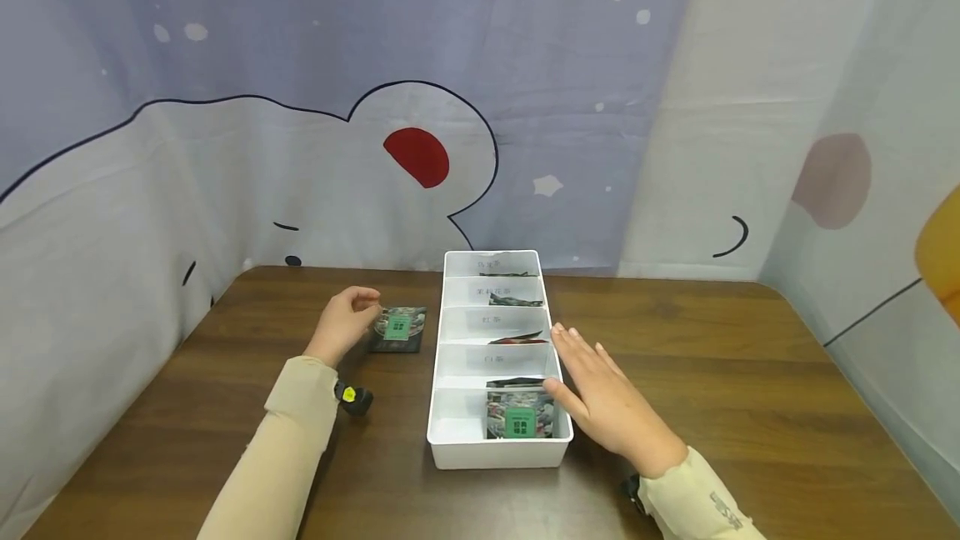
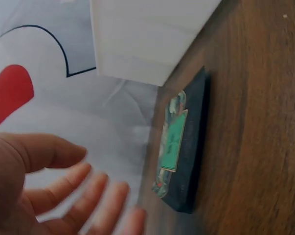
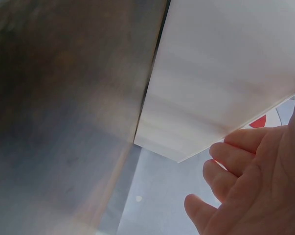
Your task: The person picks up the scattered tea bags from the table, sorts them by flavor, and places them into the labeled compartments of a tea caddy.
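A white divided tray [image 1: 437,390] stands lengthwise in the middle of the brown table. Several of its compartments hold dark packets, and the nearest packet [image 1: 520,413] has a green label. Left of the tray a dark packet stack [image 1: 400,329] with a green label lies flat on the wood. My left hand [image 1: 347,319] hovers at its left edge with loosely bent fingers and holds nothing. The left wrist view shows the left hand [image 2: 54,186] apart from the packet stack [image 2: 186,142]. My right hand [image 1: 600,390] lies flat with straight fingers against the tray's right wall [image 3: 225,73].
A printed curtain [image 1: 480,107] closes off the back and both sides of the table. Bare wood [image 1: 712,357] stretches right of the tray and along the front edge. A small black and yellow device [image 1: 352,397] is on my left wrist.
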The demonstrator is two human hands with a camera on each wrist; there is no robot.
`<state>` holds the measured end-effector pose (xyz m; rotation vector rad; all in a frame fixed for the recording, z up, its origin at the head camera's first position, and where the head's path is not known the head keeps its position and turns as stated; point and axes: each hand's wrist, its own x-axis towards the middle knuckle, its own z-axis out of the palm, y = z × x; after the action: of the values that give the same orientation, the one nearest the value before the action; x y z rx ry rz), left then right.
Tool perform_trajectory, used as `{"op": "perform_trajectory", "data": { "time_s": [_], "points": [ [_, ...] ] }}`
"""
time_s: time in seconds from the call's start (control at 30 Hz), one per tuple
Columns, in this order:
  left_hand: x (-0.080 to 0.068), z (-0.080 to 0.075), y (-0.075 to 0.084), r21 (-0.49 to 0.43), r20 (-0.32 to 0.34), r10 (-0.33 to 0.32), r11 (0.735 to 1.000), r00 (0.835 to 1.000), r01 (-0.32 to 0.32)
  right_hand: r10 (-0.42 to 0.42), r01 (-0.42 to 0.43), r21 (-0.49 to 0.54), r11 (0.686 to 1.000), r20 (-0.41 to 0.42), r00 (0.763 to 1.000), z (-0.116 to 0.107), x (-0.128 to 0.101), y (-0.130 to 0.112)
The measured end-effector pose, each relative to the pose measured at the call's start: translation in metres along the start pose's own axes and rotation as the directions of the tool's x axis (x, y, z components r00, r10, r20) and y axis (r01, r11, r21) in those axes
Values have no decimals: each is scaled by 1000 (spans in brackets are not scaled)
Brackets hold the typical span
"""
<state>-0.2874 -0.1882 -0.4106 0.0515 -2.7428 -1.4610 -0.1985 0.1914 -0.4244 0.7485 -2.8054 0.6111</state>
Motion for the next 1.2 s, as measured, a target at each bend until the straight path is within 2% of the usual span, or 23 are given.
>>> {"op": "perform_trajectory", "data": {
  "time_s": [0.13,0.3,0.4,0.53,0.8,0.93,1.07,1.2],
  "points": [
    [3,4,-2,63,11,-75,995,997,74,3,-3,-2,1000,4,1000,-2,0,0],
    [10,9,-4,141,57,-133,982,989,124,8,-8,3,1000,8,1000,-3,0,1],
    [13,12,-4,197,68,-152,971,986,137,4,-4,4,1000,9,1000,-3,0,1],
    [13,15,-1,267,54,-157,954,986,137,4,-4,2,1000,11,1000,-2,0,1],
    [19,21,0,372,73,-162,920,984,124,6,-6,2,1000,8,1000,-3,0,3],
    [20,23,1,372,74,-169,919,983,130,2,-2,0,1000,6,1000,-3,-1,2],
    [19,21,-1,323,84,-195,933,977,159,3,-3,4,1000,10,1000,-2,0,1],
    [17,19,-4,300,78,-188,941,979,157,9,-9,12,1000,19,1000,-2,0,1]
  ]
}}
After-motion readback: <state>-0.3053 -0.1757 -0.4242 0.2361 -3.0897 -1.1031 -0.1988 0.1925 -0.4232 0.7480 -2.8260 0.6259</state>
